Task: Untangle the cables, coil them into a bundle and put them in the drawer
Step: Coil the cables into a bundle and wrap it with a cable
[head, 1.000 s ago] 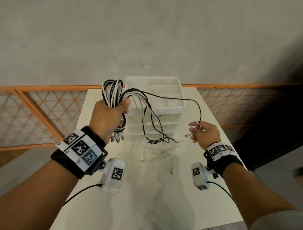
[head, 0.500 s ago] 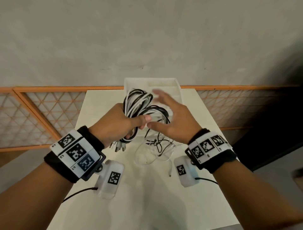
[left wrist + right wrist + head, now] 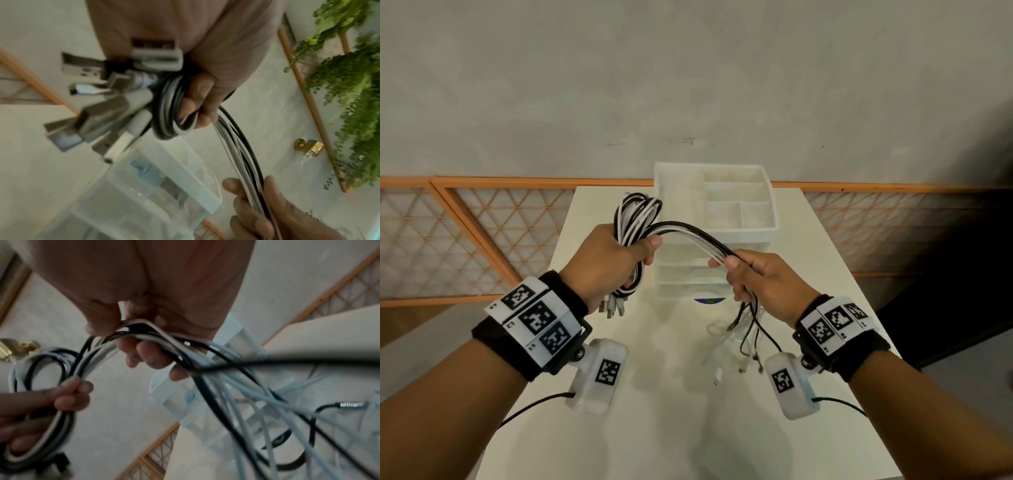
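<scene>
Left hand point(image 3: 606, 260) grips the coiled cables point(image 3: 688, 234); right hand point(image 3: 760, 277) clasps their loose run above the tabletop point(image 3: 671, 428).

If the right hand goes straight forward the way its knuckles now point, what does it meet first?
Probably the front of the white drawer unit, just beyond the right hand holding the cables; depth is uncertain.

Black and white cables point(image 3: 637, 219), partly coiled, before a closed white drawer unit point(image 3: 717, 205).
</scene>
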`<state>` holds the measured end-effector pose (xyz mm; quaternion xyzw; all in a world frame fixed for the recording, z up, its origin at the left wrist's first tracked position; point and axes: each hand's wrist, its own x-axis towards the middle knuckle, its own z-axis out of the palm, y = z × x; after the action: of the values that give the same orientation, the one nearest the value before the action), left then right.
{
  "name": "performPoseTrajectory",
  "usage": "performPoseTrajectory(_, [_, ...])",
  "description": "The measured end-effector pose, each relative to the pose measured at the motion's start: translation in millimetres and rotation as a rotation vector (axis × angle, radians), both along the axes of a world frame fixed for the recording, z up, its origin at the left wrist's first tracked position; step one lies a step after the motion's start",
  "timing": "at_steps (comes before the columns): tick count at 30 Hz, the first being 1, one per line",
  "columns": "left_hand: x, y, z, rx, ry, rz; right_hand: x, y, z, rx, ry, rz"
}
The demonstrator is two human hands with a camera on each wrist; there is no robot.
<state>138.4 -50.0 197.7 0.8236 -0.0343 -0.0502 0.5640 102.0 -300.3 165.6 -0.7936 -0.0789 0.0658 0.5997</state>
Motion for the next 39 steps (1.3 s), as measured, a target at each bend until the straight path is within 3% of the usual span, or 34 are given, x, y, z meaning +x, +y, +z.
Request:
performPoseTrajectory(3, [0, -6, -12, -0.028, 0.061, 0.061, 2, 7, -1, 0.124, -0.056, -0.147])
performPoseTrajectory(8, [-17, -37, -12, -0.081, 0.172, -0.024, 6, 35, 11, 0.173, -0.286, -0.306])
performPoseTrajectory(16, [-26, -59, 4, -0.300, 0.215, -0.084, -18, 80, -10, -0.110, -0.577, -0.118])
performPoseTrajectory(20, [-21, -60, -1, -0.370, 0.177, 0.079, -25, 81, -12, -0.121, -0.494, 0.009])
performPoseTrajectory(23, [-17, -55, 4, -0.403, 0.141, 0.124, -29, 74, -14, -0.188, -0.473, -0.077])
performPoseTrajectory(25, [-15, -52, 8, -0.379, 0.115, 0.080, -29, 72, -12, -0.157, -0.338, -0.155])
performPoseTrajectory(28, [-14, -51, 11, -0.385, 0.093, -0.029, -25, 72, -12, -0.165, -0.140, -0.090])
performPoseTrajectory(34, [-12, -46, 10, -0.390, 0.019, -0.044, -15, 66, -34, -0.400, -0.134, -0.068])
performPoseTrajectory(39, [-8, -36, 12, -0.671, 0.063, -0.117, -12, 41, -57, -0.458, -0.008, -0.118])
